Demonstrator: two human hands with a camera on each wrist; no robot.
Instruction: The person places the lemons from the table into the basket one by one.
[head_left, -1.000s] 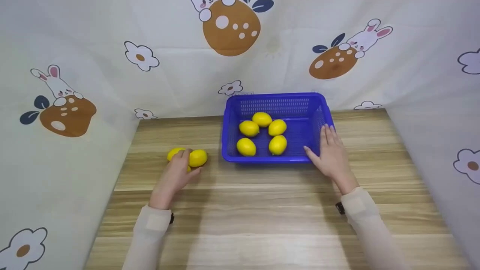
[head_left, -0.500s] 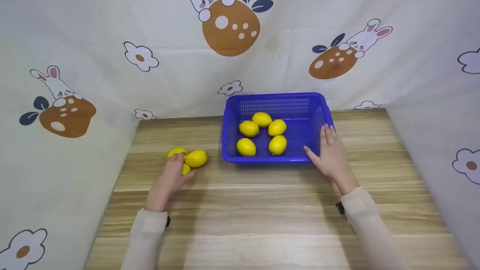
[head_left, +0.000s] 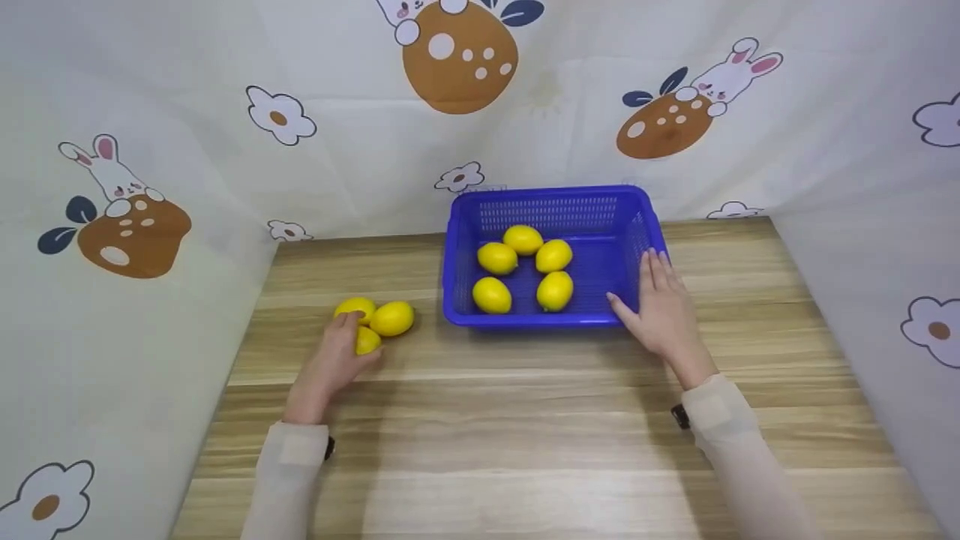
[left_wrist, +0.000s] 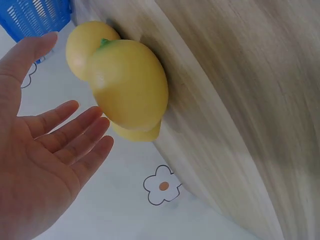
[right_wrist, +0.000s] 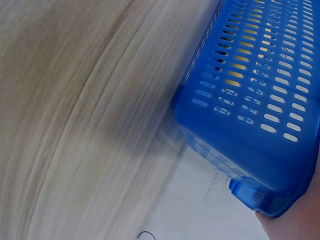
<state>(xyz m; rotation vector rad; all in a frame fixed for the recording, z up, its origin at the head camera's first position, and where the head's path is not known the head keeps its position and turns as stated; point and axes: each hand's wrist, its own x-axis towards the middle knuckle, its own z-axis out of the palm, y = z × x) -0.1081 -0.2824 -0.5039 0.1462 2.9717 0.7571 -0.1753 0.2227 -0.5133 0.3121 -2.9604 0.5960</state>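
Note:
On the left of the table, three yellow lemons lie bunched together: a front lemon [head_left: 367, 341], a back lemon [head_left: 355, 309] and a right lemon [head_left: 393, 319]. My left hand [head_left: 335, 358] hovers over the front one, partly covering it. In the left wrist view its fingers [left_wrist: 75, 132] are loosely extended, tips right at the side of the nearest lemon [left_wrist: 130, 85], thumb spread apart. My right hand [head_left: 666, 311] rests on the right front corner of a blue plastic basket [head_left: 540, 319], fingers straight along the rim and thumb spread over the front edge.
Inside the basket are several more lemons [head_left: 555, 291], mostly toward its left side. The wood-grain table [head_left: 510, 420] is bordered at the back and sides by a pale cloth [head_left: 360, 172] printed with rabbits and flowers.
My left hand has drawn back leftward and toward me, uncovering more of the front and right lemons. The right hand and the basket stay in place.

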